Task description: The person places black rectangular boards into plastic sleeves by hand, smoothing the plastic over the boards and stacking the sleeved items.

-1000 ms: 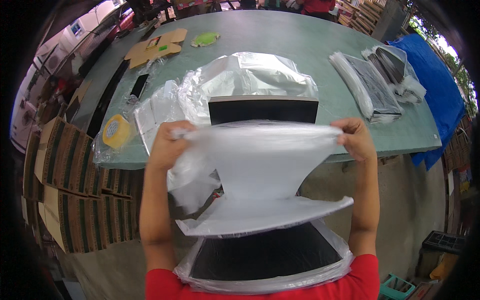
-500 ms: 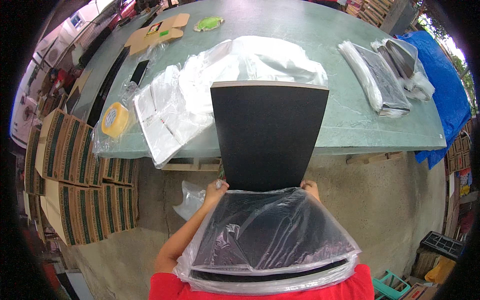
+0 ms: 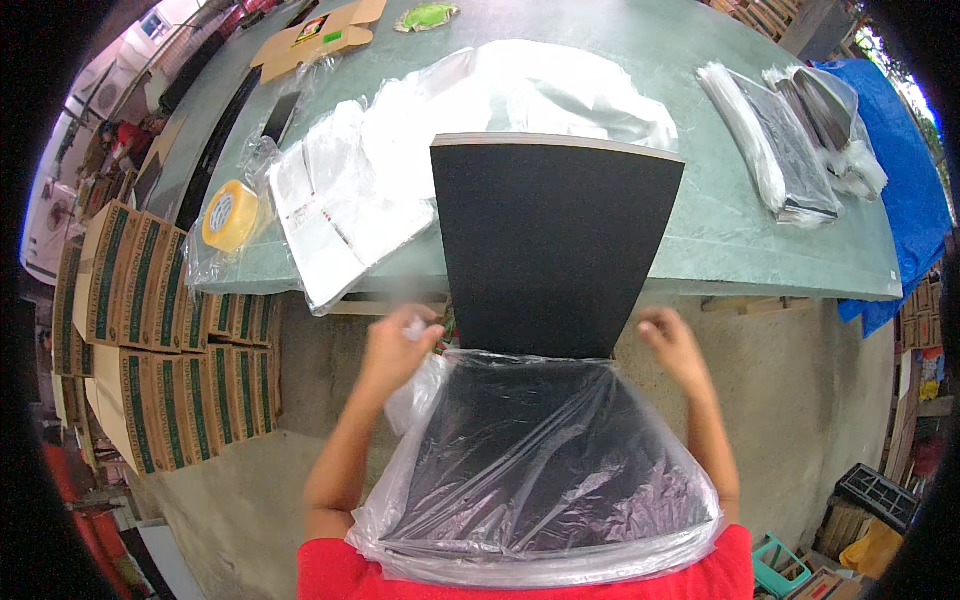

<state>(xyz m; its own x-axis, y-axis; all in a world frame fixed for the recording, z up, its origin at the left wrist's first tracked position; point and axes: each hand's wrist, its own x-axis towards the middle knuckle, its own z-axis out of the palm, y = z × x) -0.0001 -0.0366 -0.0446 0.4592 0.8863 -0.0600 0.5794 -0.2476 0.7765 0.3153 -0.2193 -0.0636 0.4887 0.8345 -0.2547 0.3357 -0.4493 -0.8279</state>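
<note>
A tall black board-like block (image 3: pixel 555 240) with a pale top edge stands before me, against the table's near edge. Its lower part is inside a clear plastic bag (image 3: pixel 540 455), which spreads back to my red shirt. My left hand (image 3: pixel 397 345) is just left of the bag's mouth, fingers curled and a little blurred; a small whitish thing shows at them, too small to name. Off to the right of the block, my right hand (image 3: pixel 672 345) hangs apart from the bag, fingers curled in and nothing visible in them.
On the green table (image 3: pixel 760 250) lie white plastic bags (image 3: pixel 340 210), a yellow tape roll (image 3: pixel 230 216), an opened cardboard box (image 3: pixel 315 38) and wrapped dark sheets (image 3: pixel 775 150). Stacked cartons (image 3: pixel 150 290) stand left. A blue tarp (image 3: pixel 890 180) hangs right; a teal stool (image 3: pixel 780 565) is low right.
Both hands have come away from the bag's mouth and moved up and outward. The bag's top edge now lies closer around the block. The whole view has shifted slightly.
</note>
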